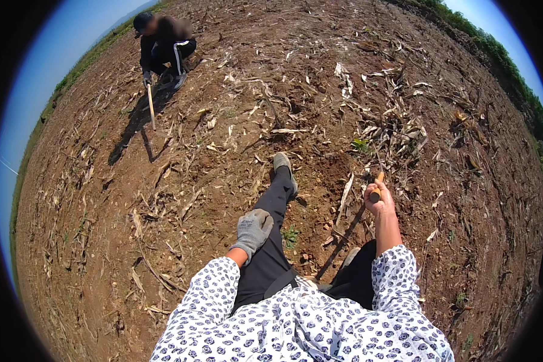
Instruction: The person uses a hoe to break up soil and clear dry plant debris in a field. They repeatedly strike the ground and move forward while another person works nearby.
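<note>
My left hand (253, 233), in a grey knit work glove, rests on the dark trouser leg (276, 203) of my outstretched leg. Its fingers are bent and partly hidden, and no tool shows in it. Out to the right, my bare right hand (381, 201) grips the wooden handle (375, 195) of a hand tool, butt end towards me. A thin part extends beyond the handle into the dry corn husks (400, 135); the tool's working end cannot be made out. Loosened brown soil (332, 174) lies left of that hand.
At the upper left another person (165, 45) crouches, holding a long wooden tool handle (151, 106) with its end at the ground. Husks and stalk pieces litter the field. A small green weed (290, 236) grows between my legs, another plant (360, 145) near the husks.
</note>
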### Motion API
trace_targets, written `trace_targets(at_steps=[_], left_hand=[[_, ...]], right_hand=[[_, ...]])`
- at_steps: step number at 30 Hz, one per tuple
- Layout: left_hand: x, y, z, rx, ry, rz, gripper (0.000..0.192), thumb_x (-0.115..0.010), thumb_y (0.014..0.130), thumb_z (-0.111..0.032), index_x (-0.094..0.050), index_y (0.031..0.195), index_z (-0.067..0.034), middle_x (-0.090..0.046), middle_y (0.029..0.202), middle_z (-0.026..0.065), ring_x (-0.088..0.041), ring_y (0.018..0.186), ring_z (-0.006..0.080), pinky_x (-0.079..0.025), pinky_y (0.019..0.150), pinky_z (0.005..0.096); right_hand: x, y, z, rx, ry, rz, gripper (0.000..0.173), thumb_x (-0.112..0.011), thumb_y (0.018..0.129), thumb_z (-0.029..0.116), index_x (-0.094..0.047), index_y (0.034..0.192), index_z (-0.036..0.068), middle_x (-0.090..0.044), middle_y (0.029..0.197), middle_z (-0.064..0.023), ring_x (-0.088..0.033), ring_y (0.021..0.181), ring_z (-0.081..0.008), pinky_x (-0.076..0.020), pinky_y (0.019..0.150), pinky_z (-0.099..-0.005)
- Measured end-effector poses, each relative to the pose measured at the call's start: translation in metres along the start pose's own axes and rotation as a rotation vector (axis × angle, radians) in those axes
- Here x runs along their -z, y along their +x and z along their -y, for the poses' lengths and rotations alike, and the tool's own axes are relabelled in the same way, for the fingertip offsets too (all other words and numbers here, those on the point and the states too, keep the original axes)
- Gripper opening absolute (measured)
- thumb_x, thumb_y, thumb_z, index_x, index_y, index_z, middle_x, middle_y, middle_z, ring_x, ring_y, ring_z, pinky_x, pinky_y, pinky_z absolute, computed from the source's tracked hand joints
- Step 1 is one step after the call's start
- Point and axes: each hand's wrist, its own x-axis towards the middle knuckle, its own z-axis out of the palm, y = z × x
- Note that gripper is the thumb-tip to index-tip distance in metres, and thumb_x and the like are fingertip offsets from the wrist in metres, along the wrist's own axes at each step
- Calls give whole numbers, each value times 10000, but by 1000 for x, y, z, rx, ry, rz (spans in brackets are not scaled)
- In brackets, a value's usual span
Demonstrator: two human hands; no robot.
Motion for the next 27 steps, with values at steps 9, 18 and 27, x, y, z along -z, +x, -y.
trace_targets(at_steps=[9, 18, 27], left_hand=[[1, 1, -3, -7, -22, -33, 166, -574, 818, -251, -619, 831, -92, -617, 837, 94, -588, 823, 308, -446, 736, 417], [4, 5, -9, -20, -6, 4, 136, -587, 813, -218, -611, 822, -85, -612, 836, 94, -579, 811, 312, -448, 728, 404], [2, 6, -8, 75, 16, 62, 155, -566, 855, -234, -617, 864, -89, -614, 884, 125, -580, 827, 329, -458, 744, 427]], right_hand=[[2, 4, -2, 4, -15, 64, 140, -534, 893, 82, -397, 871, 61, -490, 644, -24, -503, 517, -117, -505, 443, -249], [-7, -5, -12, 5, -56, 39, 126, -535, 895, 78, -416, 889, 36, -488, 648, -42, -497, 503, -123, -498, 430, -265], [1, -5, -23, 11, -388, -14, 207, -533, 893, 63, -370, 1019, 39, -497, 679, -37, -512, 511, -108, -494, 404, -249]])
